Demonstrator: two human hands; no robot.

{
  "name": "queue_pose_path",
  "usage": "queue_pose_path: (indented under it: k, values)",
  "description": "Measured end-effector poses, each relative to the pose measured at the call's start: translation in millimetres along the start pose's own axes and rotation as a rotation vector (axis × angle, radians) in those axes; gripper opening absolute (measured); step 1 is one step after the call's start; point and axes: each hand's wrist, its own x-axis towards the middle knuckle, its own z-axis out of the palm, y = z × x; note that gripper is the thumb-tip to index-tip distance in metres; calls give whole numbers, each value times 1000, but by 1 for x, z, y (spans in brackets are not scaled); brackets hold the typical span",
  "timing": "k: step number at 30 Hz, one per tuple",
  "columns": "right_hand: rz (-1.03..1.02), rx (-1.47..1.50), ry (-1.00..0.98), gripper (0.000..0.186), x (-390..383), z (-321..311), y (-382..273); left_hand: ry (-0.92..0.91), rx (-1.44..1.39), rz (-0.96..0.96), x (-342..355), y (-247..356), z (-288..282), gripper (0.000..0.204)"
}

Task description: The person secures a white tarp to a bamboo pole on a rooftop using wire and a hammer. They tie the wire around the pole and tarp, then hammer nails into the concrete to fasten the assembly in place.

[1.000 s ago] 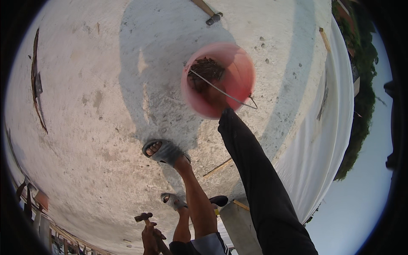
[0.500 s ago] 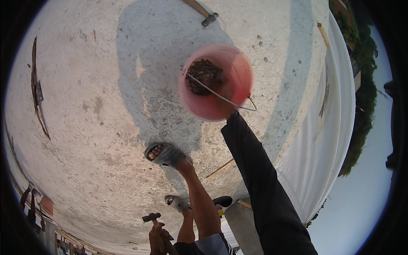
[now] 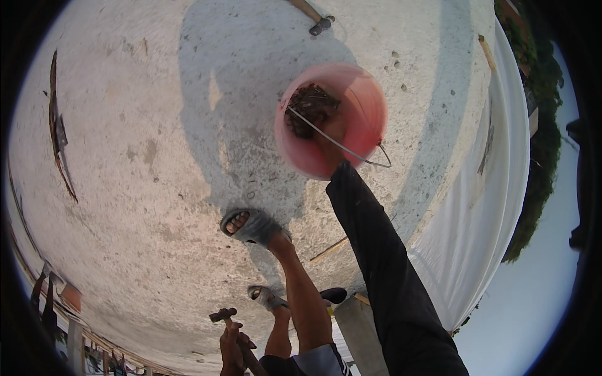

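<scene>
In the head view, a pink-red bucket [image 3: 371, 103] stands on the pale concrete, its wire handle [image 3: 326, 139] lying across the opening. A heap of dark, rusty nails [image 3: 311, 99] rests against its left inner side. Down inside the bucket, my right hand [image 3: 326, 126] reaches into the heap; shadow and the dark nails hide its fingers. My right arm wears a long black sleeve. At the lower edge, my left hand [image 3: 232, 346] is closed around the handle of a hammer [image 3: 223, 315], head up.
A second hammer [image 3: 322, 26] lies on the concrete beyond the bucket. My sandalled feet [image 3: 254, 227] stand near it. Wood strips lie at the left [image 3: 58, 131] and beside the right sleeve [image 3: 329, 249]. White sheeting [image 3: 467, 250] borders the floor at the right.
The view has shifted slightly, so the bucket and floor sit a little farther right. Nails near my right hand look disturbed, with more of them showing. My left hand keeps its hammer.
</scene>
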Motion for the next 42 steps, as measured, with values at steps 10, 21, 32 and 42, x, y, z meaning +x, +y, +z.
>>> queue_pose_path:
  k: [10,21,32,42]
  values:
    - [106,-570,-359,30,2,-24,-27,-12,-27,-15,6,-1,-1,40]
    - [102,-50,-140,34,4,-25,8,-26,-58,-34,0,8,7,34]
    - [488,606,-253,16,27,-23,19,-36,-15,1,3,8,-2,34]
    - [433,208,-445,21,-1,-57,-63,-40,9,27,-5,22,-1,34]
